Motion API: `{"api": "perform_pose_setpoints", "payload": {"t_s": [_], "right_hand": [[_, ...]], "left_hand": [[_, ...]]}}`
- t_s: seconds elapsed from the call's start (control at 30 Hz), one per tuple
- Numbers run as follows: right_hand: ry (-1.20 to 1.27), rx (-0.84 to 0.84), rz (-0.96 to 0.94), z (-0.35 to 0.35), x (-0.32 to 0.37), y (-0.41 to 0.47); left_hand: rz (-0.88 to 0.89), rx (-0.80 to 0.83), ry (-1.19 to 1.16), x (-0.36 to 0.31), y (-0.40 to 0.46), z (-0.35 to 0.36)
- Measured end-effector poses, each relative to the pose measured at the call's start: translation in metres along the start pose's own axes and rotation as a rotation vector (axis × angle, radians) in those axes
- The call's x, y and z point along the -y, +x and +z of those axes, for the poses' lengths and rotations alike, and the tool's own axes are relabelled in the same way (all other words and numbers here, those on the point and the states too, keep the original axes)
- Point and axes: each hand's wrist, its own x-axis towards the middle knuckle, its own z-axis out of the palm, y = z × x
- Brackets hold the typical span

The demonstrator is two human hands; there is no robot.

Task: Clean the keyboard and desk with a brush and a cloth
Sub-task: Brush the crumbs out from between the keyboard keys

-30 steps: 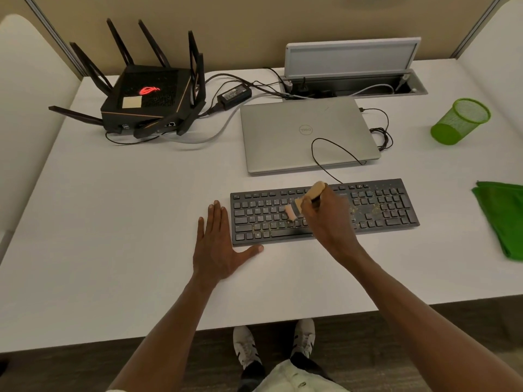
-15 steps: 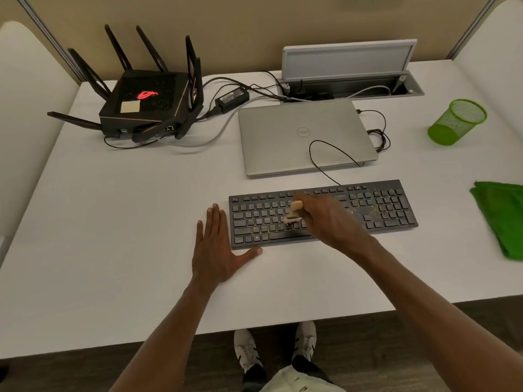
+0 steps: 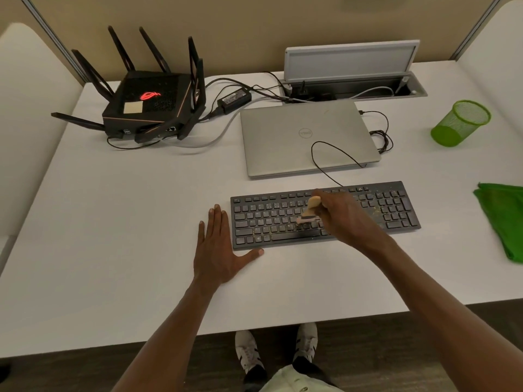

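- Keyboard: a flat black full-size keyboard is laid on the white table at the centre of the frame, with yellowish crumbs scattered over its keys, thickest toward its right end.
- Right hand is seen over the middle of the keyboard, fingers closed around a small wooden-handled brush; the bristle end is pointed down onto the keys.
- Left hand is laid flat on the table, fingers spread and empty, just beside the keyboard's left end, with the thumb set along the front corner.
- Folded green cloth is left at the right edge of the frame, well apart from both hands.
- Closed silver laptop is placed just above the keyboard, a thin black cable looped across its lid.
- Green mesh cup is seen at the upper right, and a black router with upright antennas at the upper left.
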Motion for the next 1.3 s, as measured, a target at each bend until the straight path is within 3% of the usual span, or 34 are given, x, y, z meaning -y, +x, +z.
{"api": "perform_pose_setpoints", "payload": {"t_s": [0.13, 0.43, 0.73, 0.87, 1.1, 1.3], "right_hand": [[-0.021, -0.068, 0.072, -0.012, -0.009, -0.004], [0.183, -0.365, 0.406, 0.001, 0.003, 0.022], [0.199, -0.326, 0.447, 0.026, 0.013, 0.004], [0.252, -0.390, 0.504, 0.019, 0.014, 0.014], [0.131, -0.285, 0.437, 0.025, 0.008, 0.010], [0.185, -0.318, 0.443, 0.019, 0.011, 0.019]], "left_hand": [[0.001, 0.006, 0.008, 0.000, 0.000, 0.000], [0.001, 0.003, 0.023, -0.001, 0.000, 0.000], [0.005, -0.013, 0.025, 0.000, 0.000, 0.002], [0.010, -0.023, 0.020, 0.001, 0.000, 0.003], [0.003, -0.016, 0.032, 0.001, 0.001, 0.003], [0.005, -0.011, 0.024, 0.001, 0.001, 0.003]]}}
